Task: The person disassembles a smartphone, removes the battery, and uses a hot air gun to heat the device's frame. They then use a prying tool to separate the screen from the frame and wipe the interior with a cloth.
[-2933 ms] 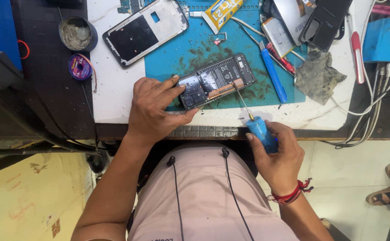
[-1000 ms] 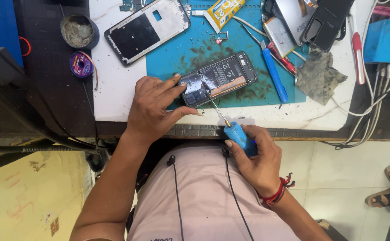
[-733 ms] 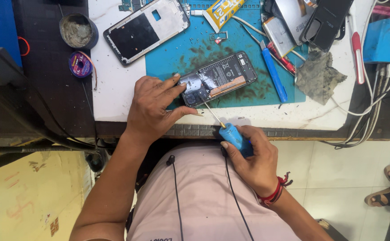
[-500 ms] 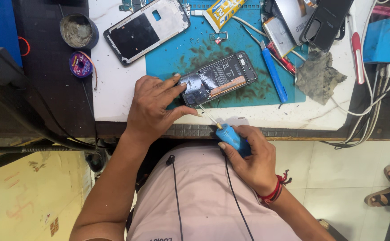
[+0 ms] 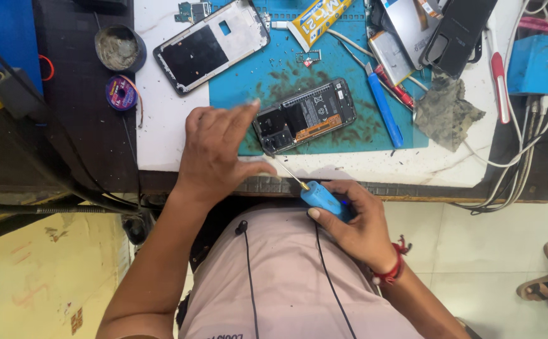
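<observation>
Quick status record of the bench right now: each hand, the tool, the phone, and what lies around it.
left hand: flat on the bench, fingertips at the opened phone's left end
right hand: grips the blue-handled screwdriver
tool tip: at the phone's lower left corner
opened phone: back off, on the blue mat
nearby: phone frame, glue tube, grey rag

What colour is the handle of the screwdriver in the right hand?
Light blue handle, gripped by the right hand; head view.

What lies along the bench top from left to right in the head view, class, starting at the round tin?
Round tin → phone frame → glue tube → blue tool → grey rag → red-handled tool → blue box.
</observation>
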A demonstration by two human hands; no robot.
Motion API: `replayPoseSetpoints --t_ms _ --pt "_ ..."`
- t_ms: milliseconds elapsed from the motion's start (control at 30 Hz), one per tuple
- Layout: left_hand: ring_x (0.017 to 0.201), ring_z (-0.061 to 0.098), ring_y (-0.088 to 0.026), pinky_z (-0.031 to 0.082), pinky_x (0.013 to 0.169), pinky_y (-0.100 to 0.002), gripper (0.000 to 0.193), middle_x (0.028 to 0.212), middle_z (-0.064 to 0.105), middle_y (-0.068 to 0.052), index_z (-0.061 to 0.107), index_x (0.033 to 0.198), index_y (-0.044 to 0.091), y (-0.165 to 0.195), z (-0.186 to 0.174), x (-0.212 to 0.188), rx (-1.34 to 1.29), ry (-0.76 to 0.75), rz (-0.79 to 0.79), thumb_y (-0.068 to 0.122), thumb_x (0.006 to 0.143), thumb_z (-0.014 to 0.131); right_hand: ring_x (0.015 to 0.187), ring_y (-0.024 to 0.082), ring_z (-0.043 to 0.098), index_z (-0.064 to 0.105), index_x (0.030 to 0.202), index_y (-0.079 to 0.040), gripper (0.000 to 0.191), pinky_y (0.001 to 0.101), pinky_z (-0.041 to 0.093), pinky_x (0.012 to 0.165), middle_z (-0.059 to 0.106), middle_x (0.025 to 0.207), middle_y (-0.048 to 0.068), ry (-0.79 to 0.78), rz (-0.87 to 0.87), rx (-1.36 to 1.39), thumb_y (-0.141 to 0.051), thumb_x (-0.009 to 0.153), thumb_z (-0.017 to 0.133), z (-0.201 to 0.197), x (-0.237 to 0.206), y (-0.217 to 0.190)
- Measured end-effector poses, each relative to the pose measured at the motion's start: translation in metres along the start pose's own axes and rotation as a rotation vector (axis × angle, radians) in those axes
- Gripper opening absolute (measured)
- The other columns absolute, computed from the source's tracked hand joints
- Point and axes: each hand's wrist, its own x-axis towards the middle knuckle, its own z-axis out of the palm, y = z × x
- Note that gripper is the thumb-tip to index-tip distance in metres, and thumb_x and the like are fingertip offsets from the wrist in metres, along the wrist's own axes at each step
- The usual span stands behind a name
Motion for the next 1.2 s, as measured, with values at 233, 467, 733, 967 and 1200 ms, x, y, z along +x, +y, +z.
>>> replayPoseSetpoints --t_ms 233,467,733,967,1200 --pt "0.101 0.068 -0.020 0.051 0.092 -0.035 0.017 0.105 0.076 -0.002 0.077 0.102 0.014 0.026 -0.023 -0.011 -0.558 -0.377 0.086 0.013 0.086 0.081 0.087 0.012 0.073 0.072 0.113 -0.002 0.045 0.0270 0.057 0.078 0.080 0.100 0.006 -0.289 0.006 0.059 -0.019 0.075 0.089 -0.053 -0.008 -0.003" --pt "0.077 0.074 -0.015 0.057 0.065 -0.027 0.015 0.095 0.079 -0.006 0.077 0.094 0.007 0.051 -0.034 -0.038 -0.851 -0.246 -0.138 0.001 0.081 0.081 0.069 0.013 0.075 0.072 0.115 -0.001 0.049 0.0276 0.055 0.061 0.080 0.086 0.008 -0.425 -0.033 0.035 -0.021 0.074 0.089 -0.074 -0.018 -0.016" --pt "0.069 0.070 -0.011 0.055 0.060 -0.024 0.007 0.091 0.078 -0.008 0.075 0.096 0.003 0.064 -0.049 -0.060 -0.949 0.033 -0.411 -0.001 0.090 0.074 0.068 0.012 0.080 0.073 0.116 -0.005 0.042 0.0257 0.060 0.060 0.084 0.082 0.006 -0.525 -0.013 0.003 -0.018 0.079 0.086 -0.112 -0.028 -0.011" --pt "0.061 0.065 -0.023 0.050 0.056 -0.036 0.025 0.072 0.069 -0.009 0.069 0.071 0.004 0.047 -0.038 -0.063 -0.243 -0.245 -0.384 0.018 0.092 0.075 0.080 0.020 0.067 0.064 0.124 -0.001 0.049 0.0294 0.053 0.070 0.073 0.099 0.010 0.224 0.012 -0.403 -0.020 0.083 0.083 -0.098 -0.025 0.006" --pt "0.072 0.068 -0.028 0.053 0.064 -0.040 0.021 0.082 0.072 -0.006 0.072 0.082 0.009 0.050 -0.014 -0.039 -0.159 -0.149 -0.226 0.028 0.091 0.075 0.090 0.034 0.072 0.067 0.118 -0.005 0.039 0.0395 0.056 0.073 0.071 0.110 0.016 0.395 -0.072 -0.635 -0.024 0.088 0.084 -0.052 -0.005 0.001"
